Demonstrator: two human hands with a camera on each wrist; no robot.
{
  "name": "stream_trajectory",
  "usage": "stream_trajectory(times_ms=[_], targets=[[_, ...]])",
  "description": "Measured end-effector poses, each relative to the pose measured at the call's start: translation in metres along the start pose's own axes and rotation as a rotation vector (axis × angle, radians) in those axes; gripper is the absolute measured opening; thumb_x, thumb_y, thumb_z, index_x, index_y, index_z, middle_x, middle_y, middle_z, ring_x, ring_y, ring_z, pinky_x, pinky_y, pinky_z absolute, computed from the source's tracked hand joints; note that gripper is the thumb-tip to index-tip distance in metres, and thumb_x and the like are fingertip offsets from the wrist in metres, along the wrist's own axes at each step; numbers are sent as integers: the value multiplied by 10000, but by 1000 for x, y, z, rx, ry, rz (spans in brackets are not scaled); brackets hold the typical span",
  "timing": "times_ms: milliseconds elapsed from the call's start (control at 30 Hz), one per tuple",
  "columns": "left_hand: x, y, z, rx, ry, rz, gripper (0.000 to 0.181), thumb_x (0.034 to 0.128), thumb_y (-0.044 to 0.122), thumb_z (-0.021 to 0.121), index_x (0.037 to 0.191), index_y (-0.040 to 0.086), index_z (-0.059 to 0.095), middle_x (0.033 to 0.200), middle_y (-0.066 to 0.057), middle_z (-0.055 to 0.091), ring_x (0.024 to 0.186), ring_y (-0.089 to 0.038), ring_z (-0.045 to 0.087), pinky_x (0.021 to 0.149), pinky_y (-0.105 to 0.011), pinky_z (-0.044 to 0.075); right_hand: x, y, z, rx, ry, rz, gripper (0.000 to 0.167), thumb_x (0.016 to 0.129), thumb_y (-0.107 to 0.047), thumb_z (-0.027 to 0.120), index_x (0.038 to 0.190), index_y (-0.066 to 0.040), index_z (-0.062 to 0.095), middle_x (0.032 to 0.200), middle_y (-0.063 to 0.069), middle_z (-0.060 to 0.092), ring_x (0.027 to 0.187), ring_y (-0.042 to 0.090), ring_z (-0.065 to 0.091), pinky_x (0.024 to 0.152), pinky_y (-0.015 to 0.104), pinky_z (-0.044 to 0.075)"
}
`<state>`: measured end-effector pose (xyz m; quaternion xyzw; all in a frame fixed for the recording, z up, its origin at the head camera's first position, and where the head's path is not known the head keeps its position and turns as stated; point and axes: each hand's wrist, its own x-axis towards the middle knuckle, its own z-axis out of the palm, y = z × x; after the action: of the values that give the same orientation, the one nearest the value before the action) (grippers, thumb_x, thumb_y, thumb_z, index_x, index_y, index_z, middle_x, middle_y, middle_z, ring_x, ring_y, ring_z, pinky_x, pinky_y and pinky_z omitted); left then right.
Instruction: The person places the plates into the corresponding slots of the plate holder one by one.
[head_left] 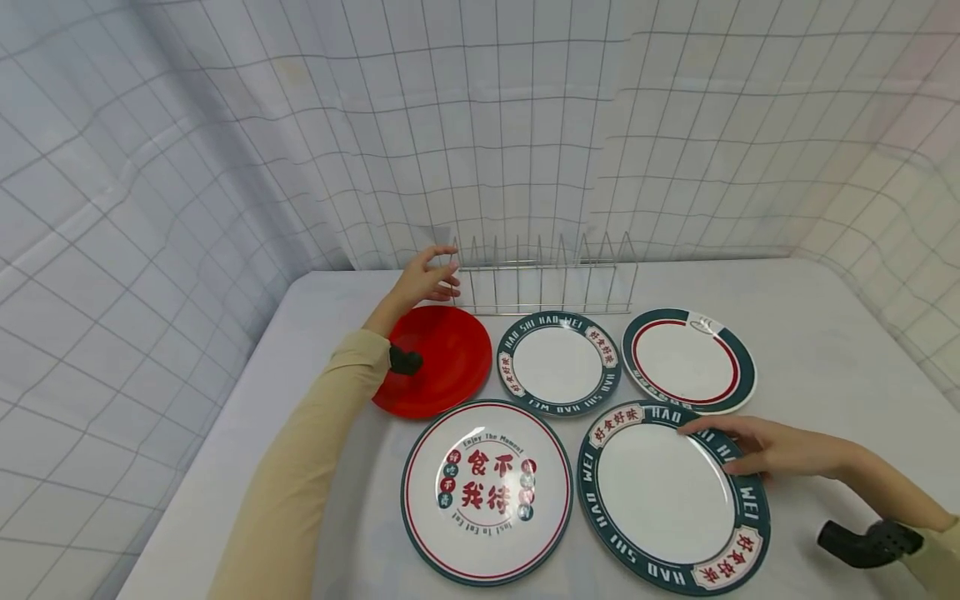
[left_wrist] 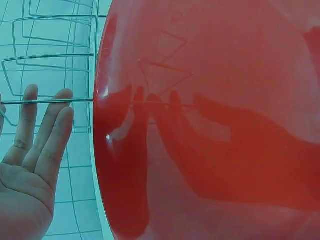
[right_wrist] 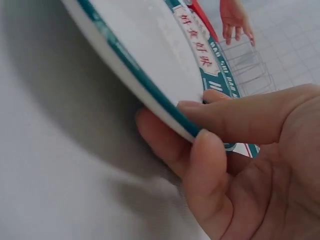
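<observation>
The right hand [head_left: 783, 450] pinches the far right rim of a large round white plate with a dark green lettered border [head_left: 667, 492]; in its wrist view, digits lie on both faces of the edge. That plate is at the near right of the white-covered counter [head_left: 817, 358], just beside a large round white plate with a thin red ring and red characters [head_left: 486, 492].

The left hand [head_left: 426, 279] has a loose, open grip, its fingers extended at the left end of a silver wire rack [head_left: 540, 313]. In its wrist view a wire crosses the fingertips.

In front of the rack, from left to right, are a glossy red round plate [head_left: 450, 358], partly beneath the left wrist, a smaller round white plate with a green lettered border [head_left: 558, 364], and a white plate with a green border and red inner ring [head_left: 690, 362]. The red surface mirrors the left hand. Behind stands a white cloth with dark grid lines [head_left: 525, 142].
</observation>
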<state>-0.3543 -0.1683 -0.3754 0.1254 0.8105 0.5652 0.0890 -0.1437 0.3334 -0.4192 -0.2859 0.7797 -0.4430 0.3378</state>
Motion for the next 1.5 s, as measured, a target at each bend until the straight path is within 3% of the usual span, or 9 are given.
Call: stream_trajectory(times_ms=[167, 367, 467, 600, 767, 1000, 1067, 1267, 1500], targets=[[1, -1, -1, 1, -13, 2, 477, 1004, 246, 507, 1444, 100, 391, 1019, -235, 638, 880, -295, 718, 816, -387, 595, -4, 2, -3, 163, -78, 20, 535, 975, -47, 487, 1482, -110, 327, 1258, -160, 465, 683, 240, 567, 507, 233, 539], [-4, 7, 0, -9, -22, -7, 476, 1006, 214, 502, 1445, 71, 382, 1054, -292, 623, 934, -381, 695, 823, -410, 590, -9, 3, -5, 281, -152, -5, 565, 973, 9, 426, 1507, -85, 267, 1372, -165, 446, 622, 169, 575, 533, 161, 519], [-9, 16, 0, -16, -30, -10, 484, 1006, 186, 499, 1447, 38, 366, 1077, -336, 607, 976, -447, 662, 855, -462, 565, -9, 2, -4, 226, -116, 5, 566, 961, -9, 441, 1502, -81, 291, 1411, -203, 426, 894, -12, 594, 742, 168, 519], [-14, 24, 0, -6, -37, -16, 481, 1009, 171, 488, 1451, 31, 358, 1108, -361, 592, 1012, -480, 634, 886, -500, 535, -5, 2, 2, 100, -10, 49, 587, 947, -90, 509, 1501, -113, 316, 1427, -313, 361, 1217, -182, 325, 983, 321, 404], [-13, 24, 0, -15, -32, -17, 465, 1009, 169, 489, 1443, 47, 377, 1105, -366, 593, 1022, -498, 619, 886, -508, 532, -3, 3, 7, 101, 67, 74, 633, 948, -138, 533, 1518, -139, 259, 1370, -367, 348, 1176, -161, 355, 956, 288, 434], [-10, 17, -1, -6, -27, 10, 472, 1004, 174, 503, 1438, 37, 379, 1082, -362, 602, 913, -387, 699, 823, -435, 585, -6, 0, 10, 63, 141, 62, 638, 953, -153, 526, 1523, -157, 239, 1362, -413, 267, 1165, -259, 253, 932, 825, 253], [-10, 16, -1, -3, -21, 6, 461, 1005, 188, 504, 1434, 61, 390, 1087, -356, 603, 897, -354, 710, 818, -420, 590, -6, -1, 10, 69, 155, 65, 633, 967, -155, 511, 1529, -176, 222, 1365, -410, 252, 1164, -250, 264, 949, 785, 307], [-11, 15, -2, -27, -19, -9, 477, 1006, 167, 498, 1449, 46, 370, 1052, -327, 617, 937, -415, 685, 837, -463, 578, -5, -5, 10, 232, 129, 21, 609, 1014, -98, 419, 1544, -210, 141, 1366, -282, 377, 1138, -7, 523, 907, 272, 533], [-1, 4, -1, -13, -18, -23, 500, 1009, 228, 496, 1467, 85, 356, 1051, -291, 628, 901, -343, 712, 832, -435, 586, -3, -14, 10, 329, 136, 11, 456, 1036, -124, 352, 1459, -275, 274, 1260, -195, 502, 976, 254, 677, 863, 320, 575]])
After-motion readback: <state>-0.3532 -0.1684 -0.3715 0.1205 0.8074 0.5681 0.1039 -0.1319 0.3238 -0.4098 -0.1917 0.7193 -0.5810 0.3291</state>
